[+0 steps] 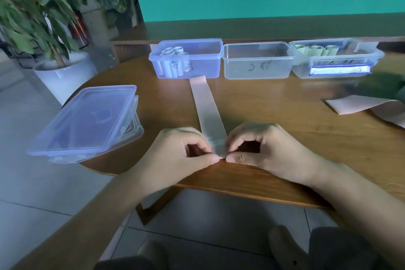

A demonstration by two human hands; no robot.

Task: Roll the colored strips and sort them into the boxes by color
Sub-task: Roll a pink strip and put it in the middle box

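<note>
A long pale pink strip [207,107] lies on the wooden table [285,138], running from the left box towards me. My left hand [182,153] and my right hand [263,149] each pinch a corner of its near end between thumb and fingers. Three clear boxes stand in a row at the back. The left box [203,61] holds several whitish rolls. No rolls show in the middle box [256,61]. The right box [335,59] holds several pale green rolls.
A stack of box lids [87,120] overhangs the table's left edge. More pink strips [361,105] lie at the right. A potted plant in a white pot [61,74] stands on the floor at the left. My knees show below the table's near edge.
</note>
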